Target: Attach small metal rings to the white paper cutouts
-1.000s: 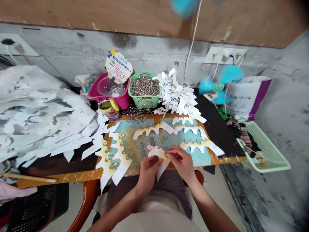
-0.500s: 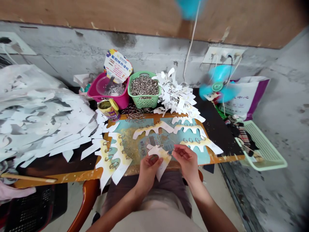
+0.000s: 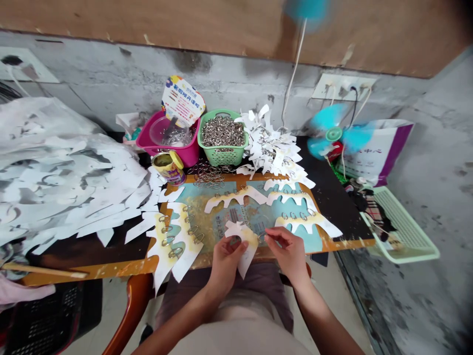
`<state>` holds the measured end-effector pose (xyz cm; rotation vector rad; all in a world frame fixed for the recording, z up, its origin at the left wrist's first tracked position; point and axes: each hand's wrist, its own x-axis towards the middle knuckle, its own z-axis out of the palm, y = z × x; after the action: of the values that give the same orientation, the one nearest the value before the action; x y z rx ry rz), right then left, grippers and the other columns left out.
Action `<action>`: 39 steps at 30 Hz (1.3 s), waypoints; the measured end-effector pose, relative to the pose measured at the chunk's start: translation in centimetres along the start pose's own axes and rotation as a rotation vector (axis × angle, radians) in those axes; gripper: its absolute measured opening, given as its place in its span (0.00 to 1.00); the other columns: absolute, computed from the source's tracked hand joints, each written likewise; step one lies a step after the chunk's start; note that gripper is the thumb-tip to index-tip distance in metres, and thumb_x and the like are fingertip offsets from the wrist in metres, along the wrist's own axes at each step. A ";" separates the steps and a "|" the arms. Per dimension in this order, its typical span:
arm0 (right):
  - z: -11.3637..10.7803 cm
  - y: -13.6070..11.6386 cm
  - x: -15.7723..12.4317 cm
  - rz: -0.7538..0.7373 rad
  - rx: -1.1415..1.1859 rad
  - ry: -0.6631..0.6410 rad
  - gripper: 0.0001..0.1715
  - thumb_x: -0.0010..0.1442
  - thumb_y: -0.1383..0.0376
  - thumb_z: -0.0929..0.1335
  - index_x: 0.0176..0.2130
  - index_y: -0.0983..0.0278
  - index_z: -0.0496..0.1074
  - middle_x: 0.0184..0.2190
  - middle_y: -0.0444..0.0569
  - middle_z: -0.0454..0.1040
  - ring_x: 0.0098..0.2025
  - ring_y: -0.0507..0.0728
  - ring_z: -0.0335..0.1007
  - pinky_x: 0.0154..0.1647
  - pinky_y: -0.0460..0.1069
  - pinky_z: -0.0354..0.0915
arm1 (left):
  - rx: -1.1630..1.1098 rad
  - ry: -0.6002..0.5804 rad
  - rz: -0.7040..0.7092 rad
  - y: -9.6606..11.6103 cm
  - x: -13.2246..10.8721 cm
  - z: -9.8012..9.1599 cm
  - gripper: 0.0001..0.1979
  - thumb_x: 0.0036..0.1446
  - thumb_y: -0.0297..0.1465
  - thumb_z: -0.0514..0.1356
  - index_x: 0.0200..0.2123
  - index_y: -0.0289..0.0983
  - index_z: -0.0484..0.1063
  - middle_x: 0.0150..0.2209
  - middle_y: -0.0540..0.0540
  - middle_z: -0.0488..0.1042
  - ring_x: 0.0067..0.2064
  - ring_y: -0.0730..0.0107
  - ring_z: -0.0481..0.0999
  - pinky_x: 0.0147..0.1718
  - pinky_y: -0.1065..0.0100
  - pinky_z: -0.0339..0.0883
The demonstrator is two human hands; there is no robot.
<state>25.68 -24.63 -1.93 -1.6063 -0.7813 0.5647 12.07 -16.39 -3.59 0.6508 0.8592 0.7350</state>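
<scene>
My left hand (image 3: 226,260) pinches a white cut piece (image 3: 248,249) with a yellowish edge, thumb on top, just over the table's front edge. At that piece's right edge, my right hand (image 3: 288,249) has thumb and forefinger closed on a small metal ring (image 3: 261,237). Whether the ring passes through the piece is too small to tell. Left of my hands lie two similar white pieces (image 3: 184,266) with several metal rings along their yellowed edges. More ringed pieces (image 3: 293,198) lie to the right and behind. Loose metal rings (image 3: 210,176) are heaped at the back of the board.
A green basket (image 3: 223,157) full of metal rings stands beside a pink basket (image 3: 190,155) and an open can (image 3: 170,170). White pieces pile up at left (image 3: 74,177) and back right (image 3: 271,143). A blue fan (image 3: 334,133) spins near a pale green basket (image 3: 417,231).
My right hand has shifted slightly down and right beside the piece's edge. My left hand keeps its hold with little movement. The view has shifted slightly.
</scene>
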 end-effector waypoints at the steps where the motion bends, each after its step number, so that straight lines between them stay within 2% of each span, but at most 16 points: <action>1: -0.2 0.1 0.1 0.020 0.002 -0.024 0.08 0.55 0.63 0.72 0.36 0.62 0.80 0.33 0.50 0.78 0.35 0.57 0.76 0.37 0.50 0.72 | -0.007 0.003 0.005 -0.1 0.0 0.0 0.18 0.37 0.31 0.75 0.32 0.34 0.75 0.34 0.46 0.81 0.34 0.68 0.79 0.37 0.68 0.72; 5: -1.3 1.0 0.1 0.086 -0.003 -0.098 0.07 0.52 0.63 0.73 0.34 0.63 0.80 0.30 0.49 0.79 0.31 0.56 0.76 0.33 0.49 0.71 | -0.039 0.029 0.039 -0.1 0.2 -0.2 0.17 0.36 0.31 0.75 0.31 0.34 0.75 0.32 0.49 0.80 0.32 0.70 0.78 0.35 0.70 0.71; 7: -2.0 1.5 0.0 0.093 -0.003 -0.047 0.07 0.52 0.63 0.74 0.34 0.62 0.80 0.29 0.48 0.79 0.30 0.55 0.75 0.32 0.49 0.70 | -0.064 0.057 0.039 0.0 0.4 -0.2 0.18 0.35 0.31 0.75 0.30 0.35 0.74 0.31 0.50 0.80 0.32 0.70 0.78 0.35 0.70 0.72; 11: -2.5 1.7 -0.2 0.040 0.123 0.153 0.09 0.53 0.63 0.75 0.38 0.60 0.80 0.29 0.46 0.78 0.30 0.53 0.73 0.33 0.48 0.70 | -0.075 0.085 0.038 0.1 0.6 -0.3 0.20 0.32 0.31 0.76 0.30 0.35 0.73 0.32 0.50 0.80 0.33 0.70 0.78 0.35 0.70 0.72; 13: -2.2 1.2 -0.4 -0.007 0.192 0.168 0.09 0.54 0.64 0.75 0.39 0.59 0.79 0.33 0.47 0.78 0.33 0.54 0.73 0.36 0.49 0.71 | -0.055 0.076 0.046 0.0 0.5 -0.2 0.20 0.33 0.31 0.76 0.30 0.35 0.73 0.33 0.49 0.80 0.34 0.69 0.78 0.36 0.69 0.72; 18: -0.2 -0.2 -0.4 -0.095 0.130 -0.042 0.06 0.57 0.65 0.73 0.38 0.59 0.79 0.38 0.49 0.76 0.41 0.56 0.75 0.40 0.49 0.72 | -0.006 -0.031 0.039 0.1 0.0 0.1 0.19 0.39 0.32 0.75 0.34 0.34 0.74 0.36 0.46 0.81 0.36 0.67 0.79 0.38 0.68 0.72; 21: 0.7 -0.9 0.6 -0.148 0.056 0.042 0.06 0.59 0.65 0.72 0.39 0.59 0.79 0.38 0.49 0.75 0.42 0.55 0.74 0.43 0.49 0.72 | 0.033 -0.097 0.058 0.0 -0.3 0.0 0.17 0.42 0.32 0.73 0.34 0.35 0.73 0.35 0.46 0.80 0.36 0.68 0.79 0.36 0.70 0.72; 24: 0.9 -2.0 2.2 -0.196 0.081 0.140 0.06 0.59 0.64 0.72 0.39 0.58 0.78 0.38 0.49 0.75 0.42 0.56 0.74 0.43 0.50 0.72 | 0.113 -0.180 0.098 -0.4 -0.4 -0.5 0.16 0.46 0.33 0.72 0.37 0.35 0.72 0.35 0.46 0.80 0.35 0.68 0.79 0.34 0.71 0.71; 26: 0.8 -2.8 3.4 -0.205 0.114 0.093 0.06 0.59 0.63 0.72 0.39 0.58 0.78 0.38 0.49 0.75 0.40 0.56 0.74 0.42 0.51 0.73 | 0.179 -0.240 0.142 -0.8 -0.4 -1.0 0.17 0.50 0.33 0.69 0.42 0.36 0.71 0.33 0.48 0.79 0.34 0.70 0.78 0.33 0.72 0.70; 28: 0.5 -3.5 4.3 -0.192 0.126 -0.038 0.05 0.58 0.63 0.73 0.38 0.58 0.79 0.38 0.49 0.75 0.40 0.56 0.75 0.42 0.51 0.73 | 0.239 -0.280 0.180 -1.1 -0.4 -1.5 0.19 0.53 0.33 0.67 0.47 0.37 0.70 0.33 0.48 0.78 0.35 0.70 0.78 0.34 0.73 0.70; 32: 0.0 -4.2 5.3 -0.175 0.109 -0.266 0.07 0.57 0.65 0.73 0.39 0.58 0.80 0.38 0.49 0.75 0.41 0.56 0.74 0.43 0.50 0.72 | 0.329 -0.308 0.228 -1.2 -0.5 -2.1 0.22 0.55 0.32 0.65 0.53 0.38 0.68 0.42 0.44 0.78 0.42 0.68 0.78 0.41 0.71 0.71; 39: -0.3 -4.5 5.8 -0.209 0.047 -0.394 0.06 0.58 0.66 0.73 0.38 0.58 0.80 0.35 0.48 0.76 0.40 0.54 0.73 0.39 0.48 0.69 | 0.360 -0.338 0.286 -0.8 -0.5 -2.3 0.18 0.56 0.31 0.64 0.51 0.38 0.71 0.45 0.43 0.78 0.43 0.68 0.78 0.46 0.68 0.71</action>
<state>28.92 -20.21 2.89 -1.3643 -1.2039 0.7523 10.12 -16.76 -5.11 1.2012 0.5929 0.7023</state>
